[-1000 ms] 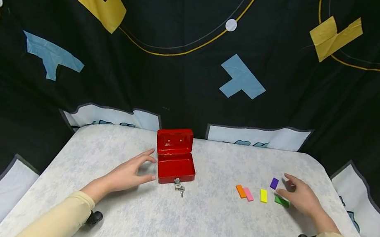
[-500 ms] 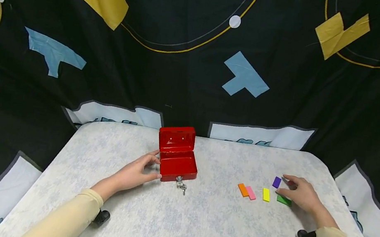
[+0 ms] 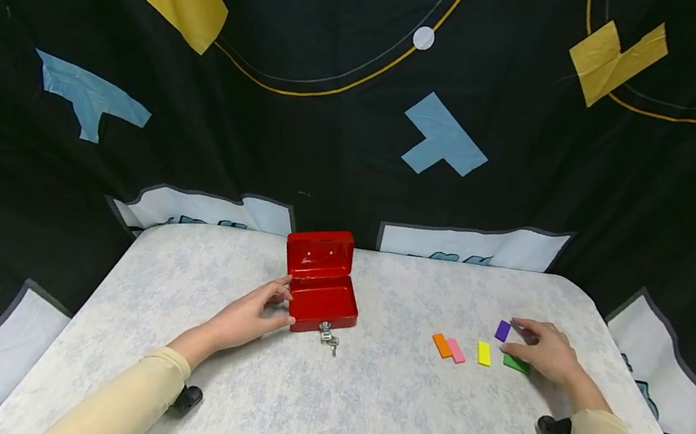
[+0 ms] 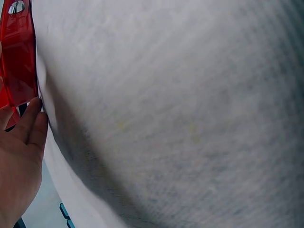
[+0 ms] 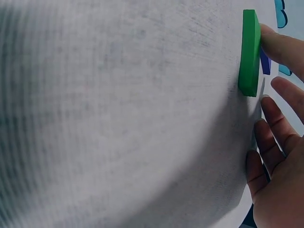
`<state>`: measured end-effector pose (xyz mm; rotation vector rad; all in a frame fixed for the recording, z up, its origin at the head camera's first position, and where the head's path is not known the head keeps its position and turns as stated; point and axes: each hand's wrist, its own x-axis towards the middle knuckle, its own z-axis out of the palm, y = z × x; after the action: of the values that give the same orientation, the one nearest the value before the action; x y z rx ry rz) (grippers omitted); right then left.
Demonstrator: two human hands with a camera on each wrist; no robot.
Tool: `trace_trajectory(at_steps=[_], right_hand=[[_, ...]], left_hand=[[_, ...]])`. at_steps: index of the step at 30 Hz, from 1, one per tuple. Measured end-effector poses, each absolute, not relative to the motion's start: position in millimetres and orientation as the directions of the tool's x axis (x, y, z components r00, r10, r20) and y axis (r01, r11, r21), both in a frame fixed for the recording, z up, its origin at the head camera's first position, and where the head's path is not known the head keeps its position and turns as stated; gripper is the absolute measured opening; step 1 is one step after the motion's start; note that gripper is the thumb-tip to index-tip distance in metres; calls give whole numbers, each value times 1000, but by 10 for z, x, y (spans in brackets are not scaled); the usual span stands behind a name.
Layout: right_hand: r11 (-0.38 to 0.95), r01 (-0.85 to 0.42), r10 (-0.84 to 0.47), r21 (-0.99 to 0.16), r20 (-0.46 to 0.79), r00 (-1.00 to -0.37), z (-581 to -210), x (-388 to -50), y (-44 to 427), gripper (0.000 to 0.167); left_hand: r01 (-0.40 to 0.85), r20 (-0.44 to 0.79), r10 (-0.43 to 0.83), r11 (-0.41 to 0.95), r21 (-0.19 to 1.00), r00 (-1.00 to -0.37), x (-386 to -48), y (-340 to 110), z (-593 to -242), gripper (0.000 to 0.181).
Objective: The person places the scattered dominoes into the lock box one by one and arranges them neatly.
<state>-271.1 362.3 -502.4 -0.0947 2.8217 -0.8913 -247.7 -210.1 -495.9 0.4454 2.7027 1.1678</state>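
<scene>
An open red metal box (image 3: pixel 325 304) stands on the table with its lid tilted back and keys (image 3: pixel 329 340) hanging at its front lock. The left hand (image 3: pixel 248 315) touches the box's left side with fingertips and thumb; in the left wrist view its fingers reach the red box (image 4: pixel 20 61). The right hand (image 3: pixel 549 352) hovers with thumb and fingers apart beside a purple block (image 3: pixel 502 330) and above a green block (image 3: pixel 516 364). In the right wrist view the thumb is close to the green block (image 5: pixel 250 54); whether it touches cannot be told.
Left of the green block lie a yellow block (image 3: pixel 484 353), a pink block (image 3: pixel 455 351) and an orange block (image 3: pixel 441 345), the last two nearly touching. A pale cloth covers the table (image 3: pixel 383 422). Behind it hangs a black curtain (image 3: pixel 302 163) with taped shapes.
The left hand has moved right and now touches the box's side. The right hand has shifted slightly left towards the purple block. The view has moved a little.
</scene>
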Motion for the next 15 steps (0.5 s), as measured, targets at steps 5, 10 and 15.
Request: trace_trajectory(at_steps=[5,10,15], right_hand=[[827,1,-100,-562,-149,-984,-5018,-2703,3586,76],[832,8,-87,-554,-145,-986,-5033,-2715,3572,74],[834,17,-78,-551,-147,-986,-5053,-2728,3574,75]], left_hand=[[211,-21,334,640,739,-942,-2475,-2102,-4980,40],[207,-15,327,633,746,-945,-2476,-2099,-4990,41],[189,-17,319,603,775,-948,-2475,-2085,-4993,43]])
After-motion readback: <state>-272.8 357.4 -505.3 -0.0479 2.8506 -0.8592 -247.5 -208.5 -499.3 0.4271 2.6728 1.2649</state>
